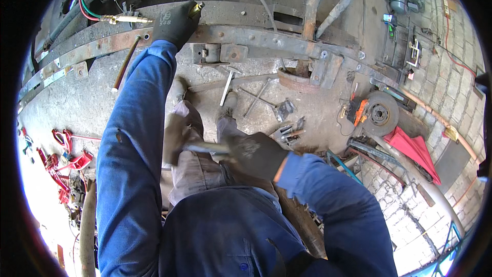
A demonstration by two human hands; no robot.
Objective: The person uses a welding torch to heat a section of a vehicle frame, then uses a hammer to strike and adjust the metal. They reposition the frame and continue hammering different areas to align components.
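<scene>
My left hand (175, 24), in a dark glove, reaches far forward over the long steel rail (241, 35). Its fingers are closed round a short metal piece (199, 7) with a yellowish part; most of it is hidden by the glove. A brass-coloured torch (128, 19), fed by red and green hoses, lies beside that hand. In my gloved right hand (257, 156) is a hammer, gripped by the handle in front of my waist. The hammer head (175, 137) points left over my legs, smeared by motion.
A rusty rod (126, 64) slants from the rail. On the floor lie a T-shaped tool (227, 86) and a cross wrench (256, 97). A wheel (380, 114) and red cloth (413, 153) are at right, red metal parts (64, 159) at left.
</scene>
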